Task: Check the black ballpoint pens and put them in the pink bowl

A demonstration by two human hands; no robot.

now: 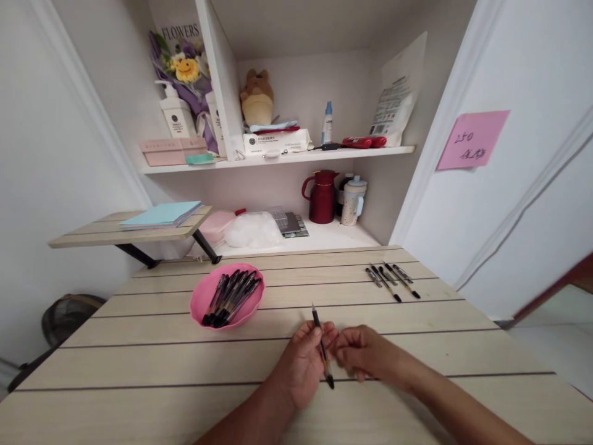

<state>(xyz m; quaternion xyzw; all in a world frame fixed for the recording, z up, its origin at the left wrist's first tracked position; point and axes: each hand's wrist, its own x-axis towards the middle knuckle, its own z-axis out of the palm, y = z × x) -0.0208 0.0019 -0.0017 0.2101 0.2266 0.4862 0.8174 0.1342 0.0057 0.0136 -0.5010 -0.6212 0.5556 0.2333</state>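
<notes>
My left hand [303, 361] is closed around an uncapped gel pen [323, 347], its bare tip pointing away from me and its black end towards me. Right beside it is my right hand [364, 352], fingers curled together close to the pen's barrel; whatever they hold, if anything, is hidden. A pink scalloped bowl [199, 293] to the left of my hands holds several black pens [231, 295]. On the far right of the table lie uncapped pens [402, 283] with short, clear, cap-like pieces [373, 277] beside them.
A small raised shelf [88, 233] with blue paper sheets [160, 215] stands at the back left. Behind the table, a cabinet shelf [278, 162] carries bottles, wipes and a plush toy. Below it are a red jug [323, 198], a cup [353, 203] and a white plastic bag [254, 230].
</notes>
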